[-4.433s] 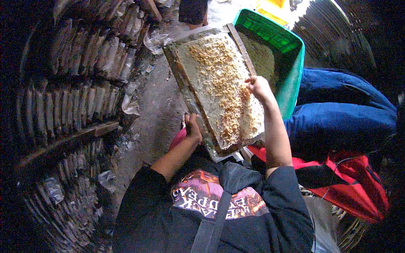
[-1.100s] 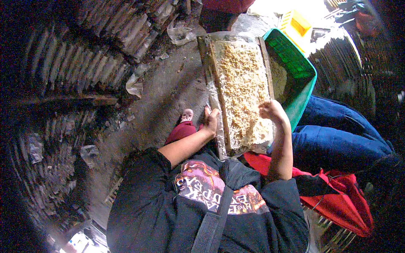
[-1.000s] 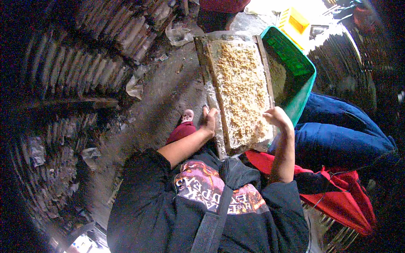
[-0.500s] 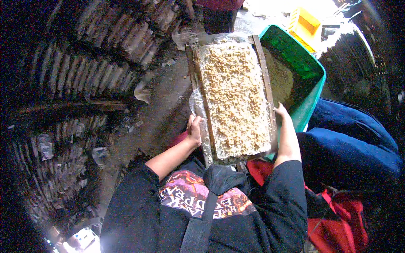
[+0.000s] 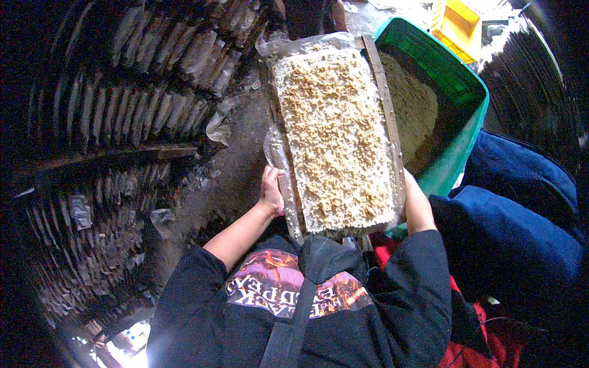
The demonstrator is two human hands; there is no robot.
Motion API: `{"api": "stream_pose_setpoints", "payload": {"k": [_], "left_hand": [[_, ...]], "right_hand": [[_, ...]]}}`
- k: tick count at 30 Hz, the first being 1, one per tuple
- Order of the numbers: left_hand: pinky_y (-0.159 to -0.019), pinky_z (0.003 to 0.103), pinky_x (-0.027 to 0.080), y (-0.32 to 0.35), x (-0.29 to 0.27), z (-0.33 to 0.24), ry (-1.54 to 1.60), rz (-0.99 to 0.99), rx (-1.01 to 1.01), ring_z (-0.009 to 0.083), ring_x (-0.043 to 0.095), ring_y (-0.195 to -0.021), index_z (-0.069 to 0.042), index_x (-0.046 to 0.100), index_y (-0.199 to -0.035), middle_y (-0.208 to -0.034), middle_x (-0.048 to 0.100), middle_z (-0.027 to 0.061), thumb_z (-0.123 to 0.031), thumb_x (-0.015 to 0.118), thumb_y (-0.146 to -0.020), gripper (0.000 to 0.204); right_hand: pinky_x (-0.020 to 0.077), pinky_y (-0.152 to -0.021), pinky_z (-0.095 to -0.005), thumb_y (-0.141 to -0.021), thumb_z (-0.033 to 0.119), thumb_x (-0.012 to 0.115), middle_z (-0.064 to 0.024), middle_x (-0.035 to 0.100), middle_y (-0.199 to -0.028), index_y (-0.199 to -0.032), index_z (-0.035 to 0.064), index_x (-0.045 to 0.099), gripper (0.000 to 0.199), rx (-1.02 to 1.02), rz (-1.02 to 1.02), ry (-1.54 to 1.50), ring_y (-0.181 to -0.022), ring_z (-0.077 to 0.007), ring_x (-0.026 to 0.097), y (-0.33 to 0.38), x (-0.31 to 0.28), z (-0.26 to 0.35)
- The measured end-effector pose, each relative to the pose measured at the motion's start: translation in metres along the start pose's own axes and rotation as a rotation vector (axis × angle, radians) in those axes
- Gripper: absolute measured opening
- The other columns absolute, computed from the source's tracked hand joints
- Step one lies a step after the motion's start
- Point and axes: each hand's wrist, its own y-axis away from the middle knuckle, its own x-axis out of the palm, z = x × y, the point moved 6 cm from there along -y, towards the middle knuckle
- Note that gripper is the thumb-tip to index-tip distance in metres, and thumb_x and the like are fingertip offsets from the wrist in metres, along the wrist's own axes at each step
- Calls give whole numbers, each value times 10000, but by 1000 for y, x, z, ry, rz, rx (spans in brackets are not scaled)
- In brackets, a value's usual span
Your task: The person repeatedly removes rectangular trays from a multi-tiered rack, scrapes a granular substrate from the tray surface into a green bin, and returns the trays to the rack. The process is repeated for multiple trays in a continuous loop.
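Tray [image 5: 292, 205]: front and centre, held out ahead of the black shirt [image 5: 350, 343], long sides running away from the body, near end close to the chest.
Crumbs [image 5: 337, 135]: a pale, knobbly bed right across the tray, nearly edge to edge; level is the word here, since any tilt could send loose bits off the end.
Left hand [image 5: 272, 190]: closed on the left edge, thumb up against the loose plastic [image 5: 273, 144]; a decent hold, though a bite on the firm edge would beat one on slippery film.
Right hand [image 5: 410, 187]: up against the wooden strip [image 5: 381, 92] on the right edge; its fingers vanish beneath, so from up here I cannot tell whether they're spread or curled.
Balance: both hands sit toward the near end, so the far end should feel heavy; matched wrists and no jerks, and a grip nearer the middle would steady it.
Green bin [image 5: 471, 132]: just to the right, brownish meal [image 5: 417, 110] heaped inside; mind that rim, a knock there could shake the crumbs.
Blue cloth [image 5: 509, 227]: bulky, beside the right forearm; elbow tucked in, that's the tidy way.
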Motion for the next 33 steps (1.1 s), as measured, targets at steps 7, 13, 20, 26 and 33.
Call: {"api": "stream_pose_setpoints", "payload": {"k": [7,13,20,26,33], "left_hand": [[-644,371,471,21,22,-18,1,-66,-17,225,552,-705,-124,430,-911,-787,526,71,-202,447,-735,193],[-757,400,437,-5,-1,8,-15,1,-64,243,532,-807,-128,438,-928,-872,513,72,-213,454,-715,230],[-763,397,388,11,20,-8,-45,-14,-96,213,443,-826,-129,421,-812,-831,438,63,-264,472,-670,203],[-767,398,389,8,14,-7,-102,-55,-110,207,447,-818,-134,422,-813,-812,435,54,-253,478,-677,189],[-776,367,354,24,25,-24,-146,-78,-60,193,396,-835,-125,417,-777,-825,419,58,-267,492,-642,209]], "right_hand": [[421,-577,-239,-736,240,659,38,614,-876,-1074,107,563,376,-39,-86,-867,-730,-64,537,103,-112,32],[461,-612,-271,-743,43,617,-42,580,-795,-951,26,528,228,-345,-191,-1155,-670,-133,555,241,-152,120],[512,-618,-267,-796,16,573,-75,598,-798,-928,-24,542,142,-213,-211,-931,-664,-144,595,288,-108,193],[487,-566,-253,-764,-60,533,-66,600,-751,-930,-44,548,168,-117,-389,-770,-628,-135,576,279,-84,149],[480,-599,-304,-684,109,602,-141,620,-685,-900,-1,615,242,-95,-480,-540,-609,-193,607,299,-85,154]]}}
